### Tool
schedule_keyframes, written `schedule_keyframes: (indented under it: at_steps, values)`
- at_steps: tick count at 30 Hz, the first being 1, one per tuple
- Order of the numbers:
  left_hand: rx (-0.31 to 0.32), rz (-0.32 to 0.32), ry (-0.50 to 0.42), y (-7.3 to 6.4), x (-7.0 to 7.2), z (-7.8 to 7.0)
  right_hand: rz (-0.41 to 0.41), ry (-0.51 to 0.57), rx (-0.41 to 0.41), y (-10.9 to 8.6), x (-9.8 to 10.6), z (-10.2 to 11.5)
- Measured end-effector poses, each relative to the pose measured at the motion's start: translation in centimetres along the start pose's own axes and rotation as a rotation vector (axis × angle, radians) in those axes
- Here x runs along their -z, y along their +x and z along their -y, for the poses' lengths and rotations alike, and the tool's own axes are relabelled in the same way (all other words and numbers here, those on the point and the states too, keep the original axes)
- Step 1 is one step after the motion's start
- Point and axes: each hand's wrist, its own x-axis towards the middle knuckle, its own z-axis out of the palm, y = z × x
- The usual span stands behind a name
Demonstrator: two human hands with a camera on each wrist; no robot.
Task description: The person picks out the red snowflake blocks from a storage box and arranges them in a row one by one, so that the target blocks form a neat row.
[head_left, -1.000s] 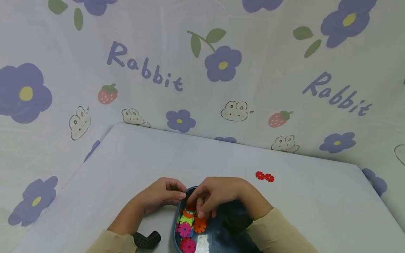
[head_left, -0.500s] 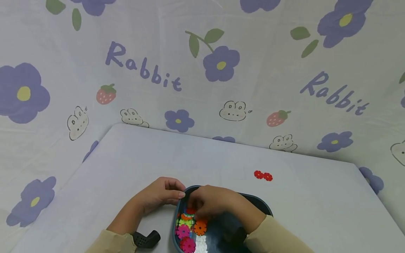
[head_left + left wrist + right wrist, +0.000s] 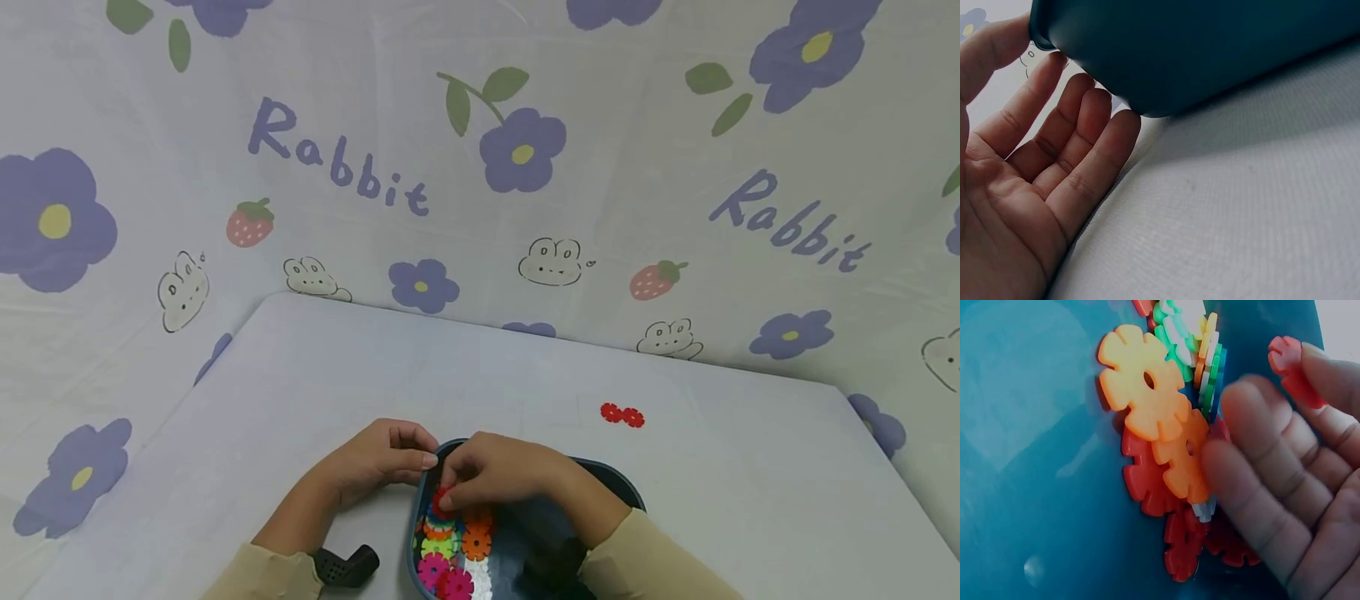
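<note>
At the corner of a dark teal plastic tray (image 3: 615,479), my left hand (image 3: 378,458) holds the rim, thumb at the top and fingers against the outer wall (image 3: 1166,56). My right hand (image 3: 498,471) is over the tray's left part and pinches a red interlocking snowflake disc (image 3: 1291,365) between thumb and forefinger. Beneath its other fingers lie orange discs (image 3: 1141,381), with red ones (image 3: 1182,544) and a small stack of green, white and blue ones. Pink discs (image 3: 433,571) and yellow-green discs (image 3: 438,547) lie along the tray's left side.
Two red discs (image 3: 622,415), joined side by side, lie on the white table (image 3: 337,358) beyond the tray. A black device (image 3: 348,567) is at the left wrist. Behind the table hangs a patterned cloth (image 3: 480,233).
My right hand has gone from reaching among the discs to pinching a red one, slightly raised. Some pink discs have shifted in the tray. The left hand stays at the rim.
</note>
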Motion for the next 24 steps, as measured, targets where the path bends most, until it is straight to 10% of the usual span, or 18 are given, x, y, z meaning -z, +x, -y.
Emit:
schedule_keyframes:
  at_steps: [16, 24]
  values:
    - [0.001, -0.005, 0.011, 0.06, 0.07, -0.17, 0.074, 0.360, -0.028, -0.35, 0.21, 0.12]
    - [0.006, -0.006, 0.008, 0.07, 0.02, -0.02, 0.056, 0.230, 0.003, -0.45, 0.34, -0.04]
